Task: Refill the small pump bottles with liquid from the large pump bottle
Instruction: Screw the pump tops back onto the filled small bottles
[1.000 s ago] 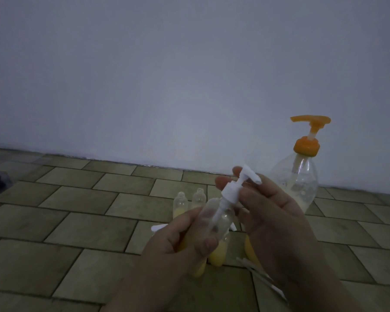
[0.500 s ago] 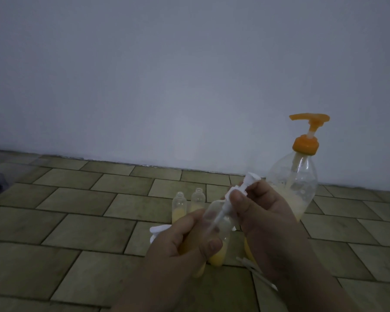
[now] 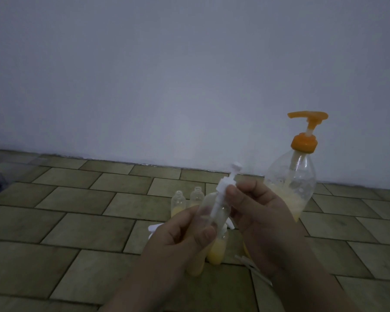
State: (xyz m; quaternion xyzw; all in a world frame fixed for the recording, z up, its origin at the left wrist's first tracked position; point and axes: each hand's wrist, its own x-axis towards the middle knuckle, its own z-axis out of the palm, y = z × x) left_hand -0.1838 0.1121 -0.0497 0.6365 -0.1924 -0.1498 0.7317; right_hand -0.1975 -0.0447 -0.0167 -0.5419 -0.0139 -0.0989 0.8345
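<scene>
Pump [image 3: 226, 185] lifted higher, right hand [image 3: 260, 212] pinching, left hand [image 3: 185, 233] gripping bottle [image 3: 214, 210]

Lighting: dim, flat, bluish-grey, source not visible. Shadows: faint, soft. Pale painted wall [image 3: 189, 75] brightest mid-frame, darker toward corners. Olive floor tiles [image 3: 54, 221] bend at edges. Overall focus soft, grainy.

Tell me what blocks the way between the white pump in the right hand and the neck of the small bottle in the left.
Nothing visible does. The right hand pinches the white pump, whose stem already runs down into the small bottle that the left hand grips.
</scene>
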